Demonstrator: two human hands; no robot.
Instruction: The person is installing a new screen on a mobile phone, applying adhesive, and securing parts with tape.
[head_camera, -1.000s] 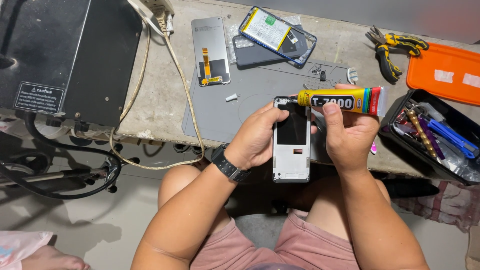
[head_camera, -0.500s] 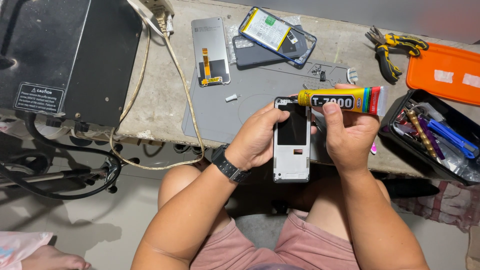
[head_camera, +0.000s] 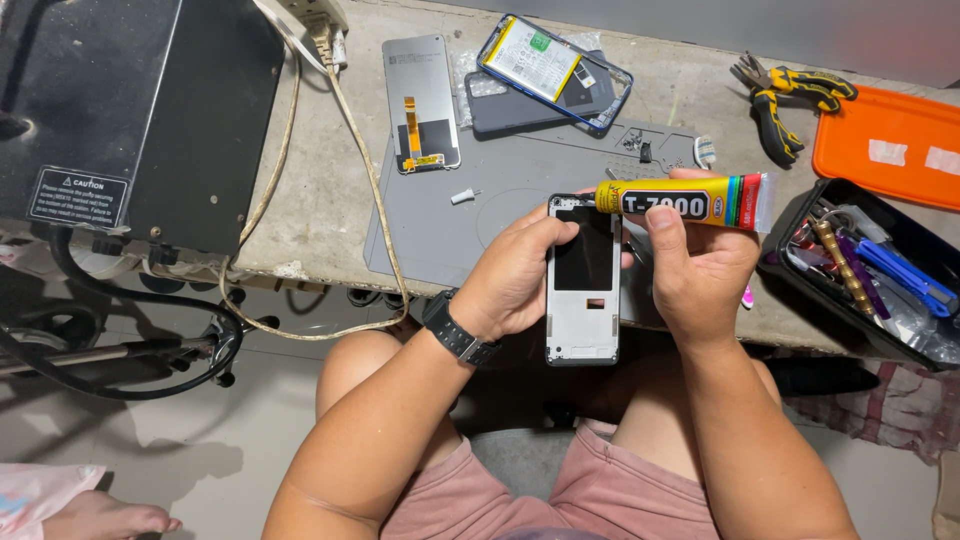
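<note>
My left hand (head_camera: 512, 280) grips a white phone frame (head_camera: 583, 290) by its left edge, holding it upright over my lap at the bench edge. A black watch sits on that wrist. My right hand (head_camera: 700, 265) holds a yellow glue tube (head_camera: 690, 200) with a striped end, lying sideways, its nozzle at the frame's top right corner. Both hands are over the front edge of a grey work mat (head_camera: 470, 205).
On the bench lie a grey phone screen with an orange flex cable (head_camera: 422, 105), an opened phone showing its battery (head_camera: 553, 72), pliers (head_camera: 785, 100), an orange tray (head_camera: 890, 145) and a black tool tray (head_camera: 870, 270). A black box (head_camera: 140, 110) with cables stands left.
</note>
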